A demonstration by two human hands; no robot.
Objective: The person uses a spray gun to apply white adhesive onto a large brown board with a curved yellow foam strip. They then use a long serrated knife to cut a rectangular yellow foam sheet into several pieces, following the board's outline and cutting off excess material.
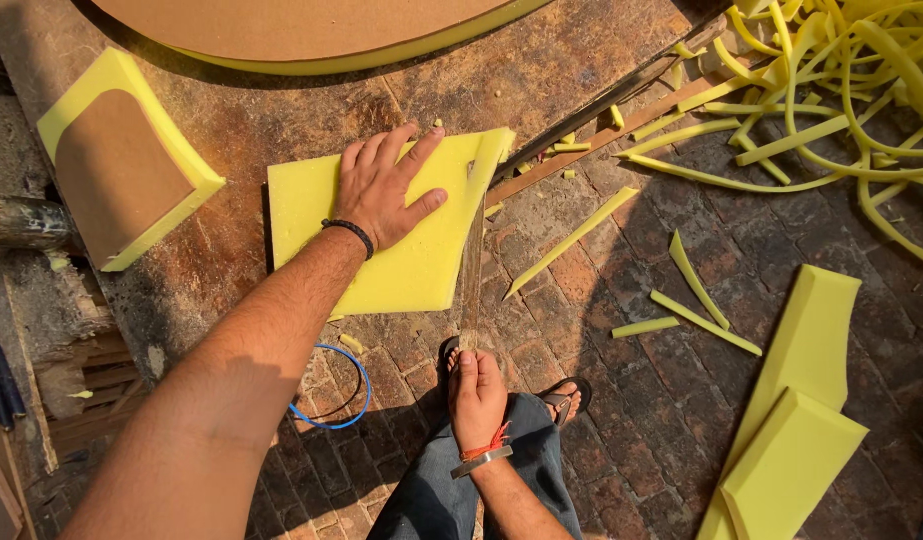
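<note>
My left hand (386, 190) lies flat, fingers spread, on a yellow foam sheet (421, 262) that rests on a worn brown workbench (231, 250). My right hand (476, 392) is closed around the handle of a long thin blade (471, 270). The blade runs up along the foam sheet's right edge, at the bench's edge. A black band is on my left wrist, a red thread and metal bangle on my right.
A foam block with a brown board face (121, 160) lies at the left, a large round foam-and-board piece (311, 35) at the top. Foam strips (841, 90) litter the brick floor; foam slabs (796, 430) lie lower right. A blue ring (336, 390) lies near my sandalled feet.
</note>
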